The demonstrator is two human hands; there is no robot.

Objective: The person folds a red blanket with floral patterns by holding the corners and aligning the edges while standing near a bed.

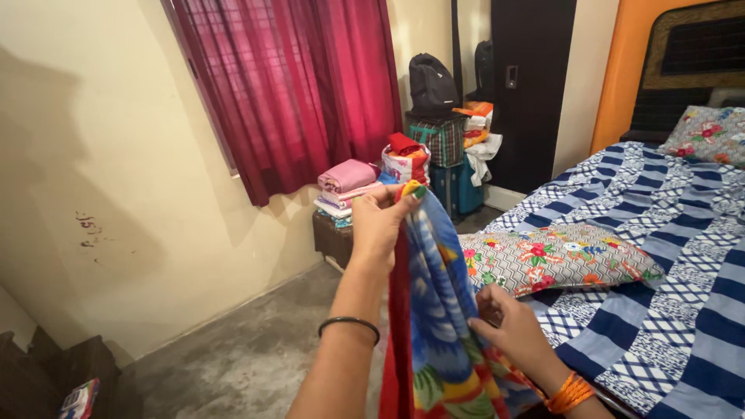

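Pinching soft, draped floral cloth point(438, 310)

Both hands, left hand point(378, 225) and right hand point(504, 324), hold a colourful cloth point(438, 310) beside the bed point(660, 233).

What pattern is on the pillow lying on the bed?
Grey zigzag with red, orange and white flowers on the pillow, seen in the head view.

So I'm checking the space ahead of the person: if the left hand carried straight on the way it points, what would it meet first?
Probably the stack of folded clothes on the low stand, just beyond the left hand holding up the colourful cloth; depth is hard to judge.
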